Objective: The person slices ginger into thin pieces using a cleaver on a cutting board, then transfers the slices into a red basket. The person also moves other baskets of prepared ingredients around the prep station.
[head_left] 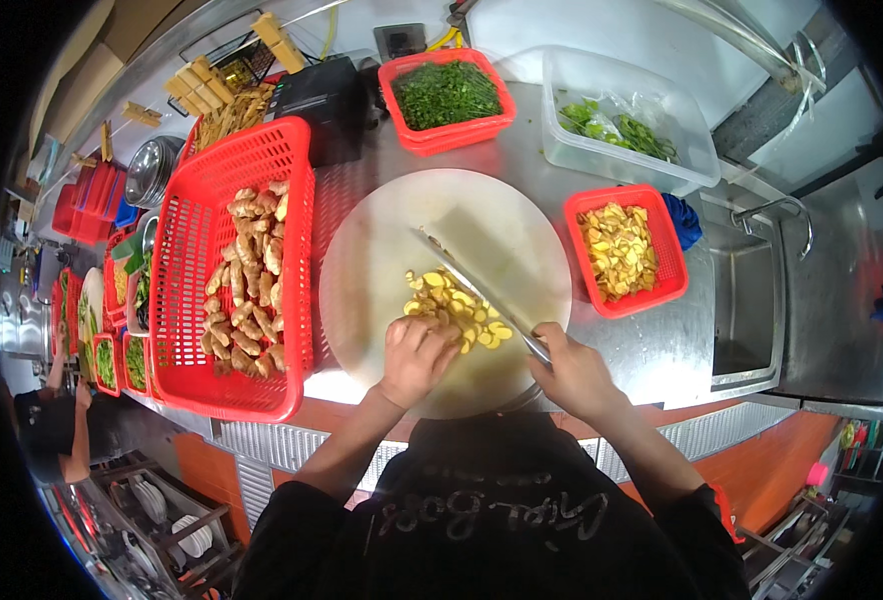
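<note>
A round white cutting board (pixel 366 247) lies on the steel counter before me. My right hand (pixel 578 375) grips a knife (pixel 479 289) by its handle, the blade slanting up and left across the board. Sliced ginger (pixel 475 311) is heaped along the blade's near side. My left hand (pixel 420 356) rests at the heap with bent fingers; whether it pinches a piece of ginger is hidden. Whole ginger roots (pixel 250 277) fill part of a large red plastic basket (pixel 231 397) on the left. Cut ginger (pixel 618 251) sits in a small red basket (pixel 678 281) on the right.
Behind the board stand a red basket of chopped green herbs (pixel 447 94) and a clear plastic bin (pixel 629 165) with leafy greens. A sink (pixel 745 300) with a faucet (pixel 775 214) is at right. At far left, another person (pixel 55 431) works by more baskets.
</note>
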